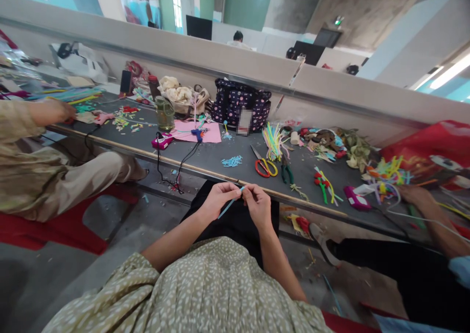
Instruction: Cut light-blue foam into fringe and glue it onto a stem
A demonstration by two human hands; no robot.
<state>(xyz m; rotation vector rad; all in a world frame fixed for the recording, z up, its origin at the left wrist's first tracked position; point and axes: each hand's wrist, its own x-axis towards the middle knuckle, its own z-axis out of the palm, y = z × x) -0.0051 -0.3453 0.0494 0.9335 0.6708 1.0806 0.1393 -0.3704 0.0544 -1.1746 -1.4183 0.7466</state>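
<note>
A light blue pipe cleaner is pinched between the fingertips of both my hands, above my lap at the table's front edge. My left hand grips it with thumb and fingers, and its free end slants down below that hand. Close beside it, my right hand pinches the upper end; the fingertips nearly meet and partly hide the bend there. On the table just beyond lies a small pile of short blue pieces. Scissors with red and yellow handles and green-handled pliers rest to its right.
On the dark table are a hot glue gun on pink paper, a green bottle, a dotted bag and a bundle of pipe cleaners. Co-workers' hands work at left and right.
</note>
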